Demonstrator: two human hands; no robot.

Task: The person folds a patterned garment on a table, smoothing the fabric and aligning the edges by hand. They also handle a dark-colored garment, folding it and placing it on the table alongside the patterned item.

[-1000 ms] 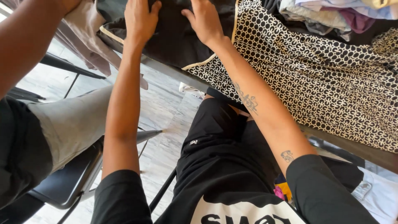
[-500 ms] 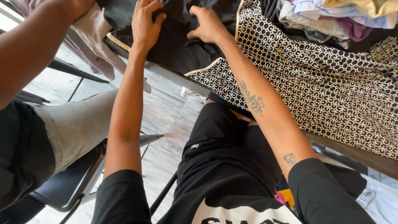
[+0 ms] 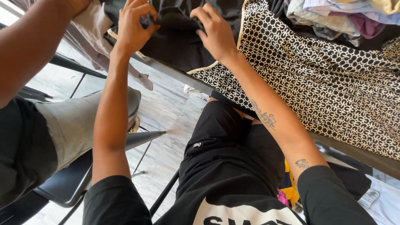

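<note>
- Our left hand (image 3: 135,27) pinched a fold of the black garment (image 3: 179,39) at 11 o'clock, fingers closed on the cloth.
- Our right hand (image 3: 216,33) gripped the same garment at 12 o'clock.
- Garment lay on the table edge (image 3: 175,75), touching the black-and-white patterned cloth (image 3: 316,79) at 2 o'clock.
- Clothes pile (image 3: 333,16) at 1 o'clock.
- Another person's arm (image 3: 33,46) at 10 o'clock.

I see black garment (image 3: 179,37): matt soft cloth. Patterned tablecloth (image 3: 333,83): woven fabric, matt. Chair seat (image 3: 66,183): smooth, slightly glossy plastic. Floor (image 3: 166,112): pale wood-look planks.
</note>
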